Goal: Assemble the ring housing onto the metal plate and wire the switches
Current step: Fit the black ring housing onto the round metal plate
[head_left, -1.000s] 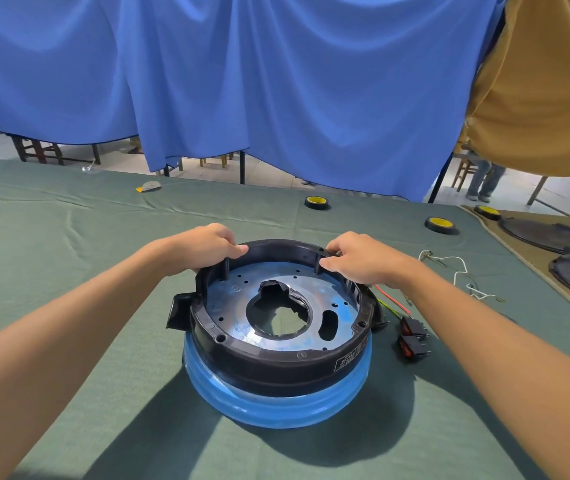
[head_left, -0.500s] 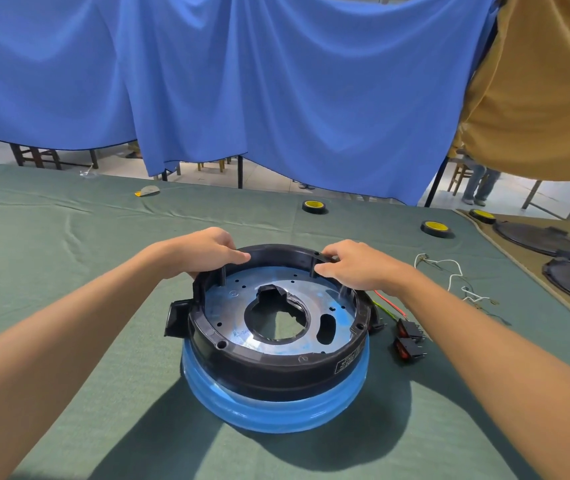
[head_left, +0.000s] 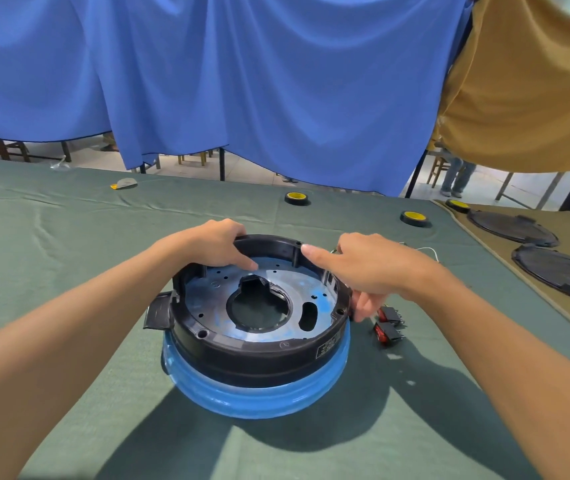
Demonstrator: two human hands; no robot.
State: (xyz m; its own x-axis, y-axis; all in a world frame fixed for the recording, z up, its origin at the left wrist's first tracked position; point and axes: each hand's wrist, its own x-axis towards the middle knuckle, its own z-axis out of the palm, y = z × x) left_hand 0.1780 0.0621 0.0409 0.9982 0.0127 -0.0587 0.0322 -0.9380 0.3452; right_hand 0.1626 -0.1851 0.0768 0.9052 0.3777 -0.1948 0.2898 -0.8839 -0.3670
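Looking down from the head view, the black ring housing sits over the metal plate. Both rest on a blue-wrapped base on the green table. The left hand grips the housing's far-left rim as it did a second ago, with fingers curled over the outside and the thumb reaching inside above the plate. The right hand has changed. It has left the far rim and come round to the right side, with the index finger straight along the rim top and the lower fingers reaching down the outer wall. Whether those fingers hold a wire I cannot tell. The two red-rocker switches lie on the table just beside that hand, outside the housing and not yet fitted. I judge that seating the housing is about done and the work is turning toward the wiring.
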